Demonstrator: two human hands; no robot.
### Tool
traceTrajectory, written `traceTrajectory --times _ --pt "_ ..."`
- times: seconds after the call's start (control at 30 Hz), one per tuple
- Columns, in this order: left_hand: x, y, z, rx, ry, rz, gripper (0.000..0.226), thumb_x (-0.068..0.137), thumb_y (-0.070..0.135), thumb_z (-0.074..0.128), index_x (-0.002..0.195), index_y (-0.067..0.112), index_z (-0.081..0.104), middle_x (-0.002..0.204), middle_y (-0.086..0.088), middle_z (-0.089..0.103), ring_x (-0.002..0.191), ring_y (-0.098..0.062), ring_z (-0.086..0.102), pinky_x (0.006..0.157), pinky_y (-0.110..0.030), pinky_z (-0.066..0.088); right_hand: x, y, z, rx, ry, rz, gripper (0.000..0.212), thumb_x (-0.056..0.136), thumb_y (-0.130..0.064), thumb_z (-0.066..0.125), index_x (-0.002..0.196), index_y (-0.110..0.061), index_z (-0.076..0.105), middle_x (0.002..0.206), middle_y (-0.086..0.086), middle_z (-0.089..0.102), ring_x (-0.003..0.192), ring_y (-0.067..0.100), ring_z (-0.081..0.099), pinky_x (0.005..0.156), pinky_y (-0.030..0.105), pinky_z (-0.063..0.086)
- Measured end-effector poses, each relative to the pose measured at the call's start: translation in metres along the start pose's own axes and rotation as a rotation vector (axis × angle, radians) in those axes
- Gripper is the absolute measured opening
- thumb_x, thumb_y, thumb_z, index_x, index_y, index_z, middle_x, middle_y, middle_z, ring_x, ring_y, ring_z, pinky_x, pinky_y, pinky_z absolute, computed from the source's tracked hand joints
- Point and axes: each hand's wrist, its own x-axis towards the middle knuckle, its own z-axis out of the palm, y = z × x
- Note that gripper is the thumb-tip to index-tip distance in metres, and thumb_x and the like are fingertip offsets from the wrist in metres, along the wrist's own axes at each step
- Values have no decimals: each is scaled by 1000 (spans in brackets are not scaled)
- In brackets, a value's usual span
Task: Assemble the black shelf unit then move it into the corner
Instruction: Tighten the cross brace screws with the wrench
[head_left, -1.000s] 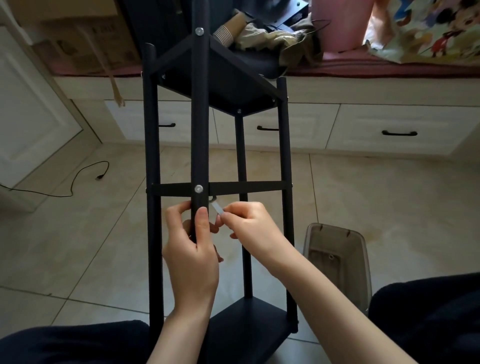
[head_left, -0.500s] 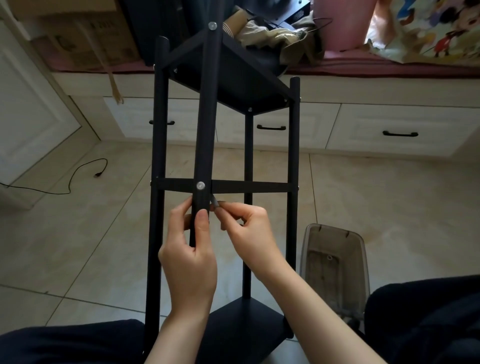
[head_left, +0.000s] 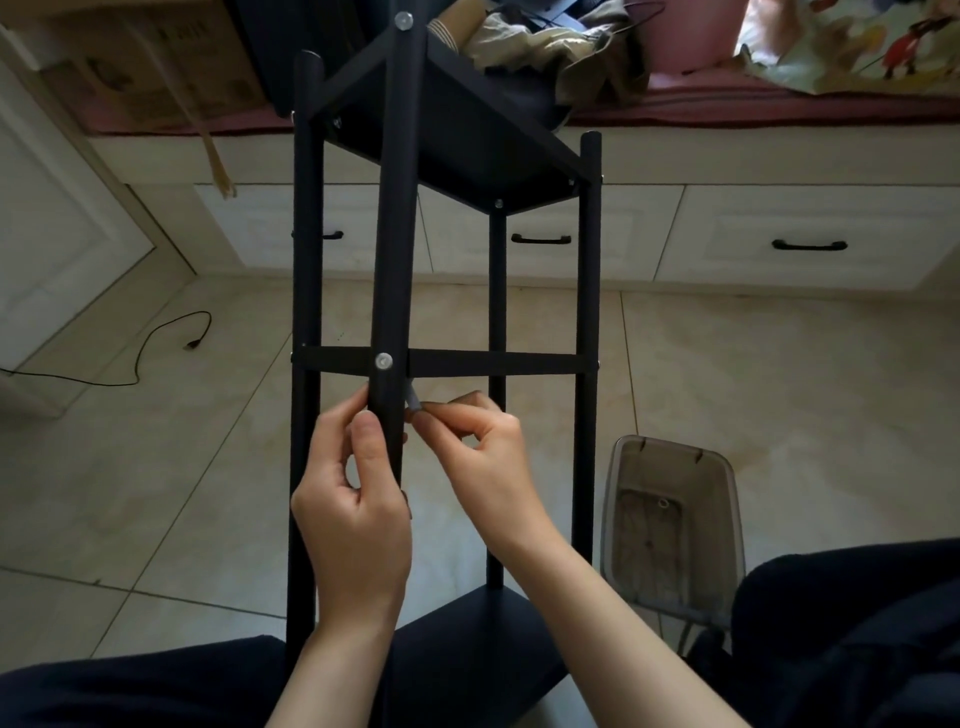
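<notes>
The black shelf unit (head_left: 306, 270) stands upright on the tile floor between my knees, with a top shelf, a thin middle shelf seen edge-on and a bottom shelf. A silver screw head (head_left: 383, 360) shows on the near post at the middle shelf. My left hand (head_left: 353, 499) grips the near post just below that screw. My right hand (head_left: 480, 457) pinches a small grey tool (head_left: 413, 401), which looks like a hex key, right beside the post under the middle shelf.
A clear plastic bin (head_left: 675, 525) sits on the floor at the right, next to the shelf's right post. White drawers (head_left: 800, 244) with black handles run along the back under a cluttered bench. A black cable (head_left: 156, 338) lies on the floor at the left.
The view has shifted so the shelf sits more to the right in the frame. My right hand has brought the small tool closer against the post below the middle shelf. My left hand keeps its grip.
</notes>
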Motion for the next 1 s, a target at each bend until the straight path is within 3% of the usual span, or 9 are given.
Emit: traceTrajectory --times 0.07,0.3,0.5,0.63,0.77,0.87,1.0 --pt "0 0 1 -4 -5 -7 25 104 38 42 119 35 61 101 4 71 95 -22 69 74 -62 56 1 -1 -1 -12 22 -21 13 92 -22 67 98 -20 78 89 -1 67 86 2 59 74 11 45" --pt "-2 1 3 -39 -26 -28 36 103 42 41 124 24 64 102 2 72 92 -27 69 74 -61 56 3 2 0 -117 69 -121 12 91 -18 69 96 -13 78 84 -4 75 79 7 69 75 26 58" --pt "-2 -1 4 -68 -12 -24 35 105 38 41 122 21 65 92 9 70 64 -15 65 46 -29 52 11 8 11 -196 173 -282 13 91 -13 69 85 -6 77 75 3 72 67 11 65 66 28 54" --pt "-1 -2 3 -101 -6 -37 41 104 44 40 124 19 66 91 7 72 65 -15 66 45 -22 50 16 11 17 -149 173 -277 12 91 -12 69 89 -3 77 77 5 74 68 7 66 67 20 54" --pt "1 -3 2 -80 8 -38 30 101 41 51 122 27 67 91 6 73 65 -15 67 46 -27 53 15 12 17 -156 149 -284 13 92 -11 67 89 -3 77 78 6 74 68 11 68 66 31 57" --pt "1 -2 2 -49 18 -27 20 97 39 62 116 45 64 97 9 74 76 -16 71 58 -43 60 13 11 8 -195 144 -260 15 93 -13 65 88 -5 77 77 5 73 68 14 65 65 36 54" --pt "0 -1 2 -50 18 -41 35 90 46 61 124 36 64 107 2 75 93 -28 72 74 -59 59 8 6 -7 -246 49 -163 15 91 -14 65 88 -9 78 78 1 73 72 12 65 69 35 53"
